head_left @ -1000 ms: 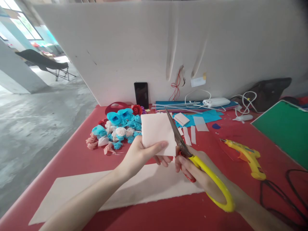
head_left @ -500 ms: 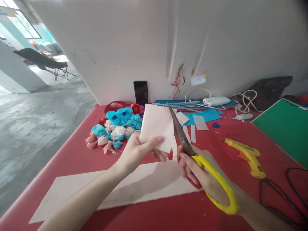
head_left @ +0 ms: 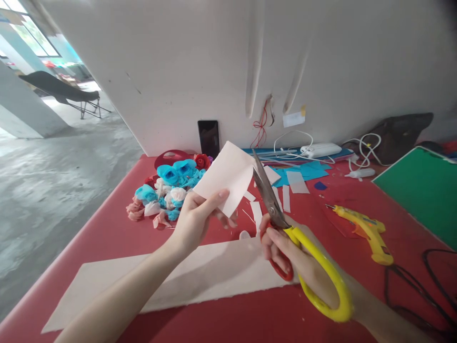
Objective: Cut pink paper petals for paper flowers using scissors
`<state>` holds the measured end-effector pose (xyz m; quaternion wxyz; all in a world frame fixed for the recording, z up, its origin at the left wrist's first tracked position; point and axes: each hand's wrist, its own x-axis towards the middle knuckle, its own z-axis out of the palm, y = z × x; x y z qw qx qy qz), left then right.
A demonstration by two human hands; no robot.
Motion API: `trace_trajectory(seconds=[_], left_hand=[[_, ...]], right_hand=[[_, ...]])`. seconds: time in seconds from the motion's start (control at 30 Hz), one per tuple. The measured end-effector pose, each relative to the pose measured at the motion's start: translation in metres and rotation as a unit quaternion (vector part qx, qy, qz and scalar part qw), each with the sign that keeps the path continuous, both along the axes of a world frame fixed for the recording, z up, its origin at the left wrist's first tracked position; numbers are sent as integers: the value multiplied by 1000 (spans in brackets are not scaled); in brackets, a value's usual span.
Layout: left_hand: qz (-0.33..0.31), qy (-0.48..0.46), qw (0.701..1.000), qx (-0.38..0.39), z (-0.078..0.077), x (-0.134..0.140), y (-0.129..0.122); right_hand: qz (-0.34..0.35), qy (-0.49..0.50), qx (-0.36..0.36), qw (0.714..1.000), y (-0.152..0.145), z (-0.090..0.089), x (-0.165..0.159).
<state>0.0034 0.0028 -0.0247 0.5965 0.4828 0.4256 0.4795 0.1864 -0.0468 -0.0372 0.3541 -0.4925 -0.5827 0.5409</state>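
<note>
Pinched between thumb and fingers of my left hand (head_left: 200, 212) is a pale pink piece of paper (head_left: 226, 174), tilted above the table. My right hand (head_left: 289, 250) grips scissors (head_left: 269, 195) with a yellow and a red handle loop; their blades point up and away, slightly parted, beside the paper's right edge. Beneath both hands lies a long pale paper strip (head_left: 200, 278). Small paper offcuts (head_left: 256, 214) are scattered between the hands. Blue, white, pink and red paper flowers (head_left: 174, 186) are heaped beyond my left hand.
A yellow glue gun (head_left: 364, 228) with a black cord rests at the right, near a green board (head_left: 424, 190). Against the wall leans a phone (head_left: 209, 137). Blue paper sheets (head_left: 303, 172) and a white power strip (head_left: 320, 150) with cables lie at the back.
My left hand has shifted left and turned the paper, whose top now leans right. The scissors stay in my right hand, their blades a little more parted. More offcuts show on the table.
</note>
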Motion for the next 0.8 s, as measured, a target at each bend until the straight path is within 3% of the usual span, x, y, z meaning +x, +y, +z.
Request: trace_trajectory(seconds=[0.13, 0.3, 0.43, 0.8], left_hand=[[4, -2, 1000, 4, 1, 1, -2], [-18, 60, 998, 9, 2, 1, -6], [-57, 84, 994, 32, -1, -2, -6], [-62, 55, 996, 41, 5, -6, 0]], right_hand=[[-8, 29, 23, 999, 2, -9, -2], [-8, 10, 37, 999, 5, -17, 0], [0, 7, 44, 999, 8, -13, 4], [-15, -24, 40, 999, 6, 2, 7]])
